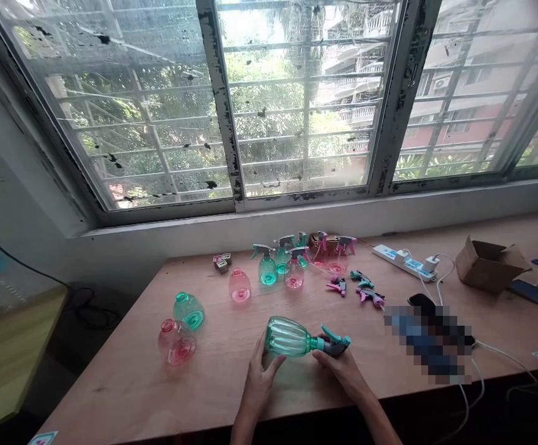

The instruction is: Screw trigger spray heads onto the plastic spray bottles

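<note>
A clear green spray bottle (290,337) lies on its side in the air above the table's front, its base to the left. My left hand (263,371) is closed around the base end, thumb underneath. At the neck end, my right hand (340,366) grips the green and black trigger head (336,343), which is seated on the neck; some of its fingers are hidden behind. To the left stand a pink bottle (176,343), a green bottle (189,311) and another pink bottle (239,286), all without heads. Loose pink and green trigger heads (365,287) lie to the right.
Several spray bottles with heads, including a green one (267,270), stand near the window wall. Rightward are a power strip (405,262) with plugs and cables, an open cardboard box (491,266) and blurred phone-like objects (428,340). Small boxes (222,262) sit at the back left.
</note>
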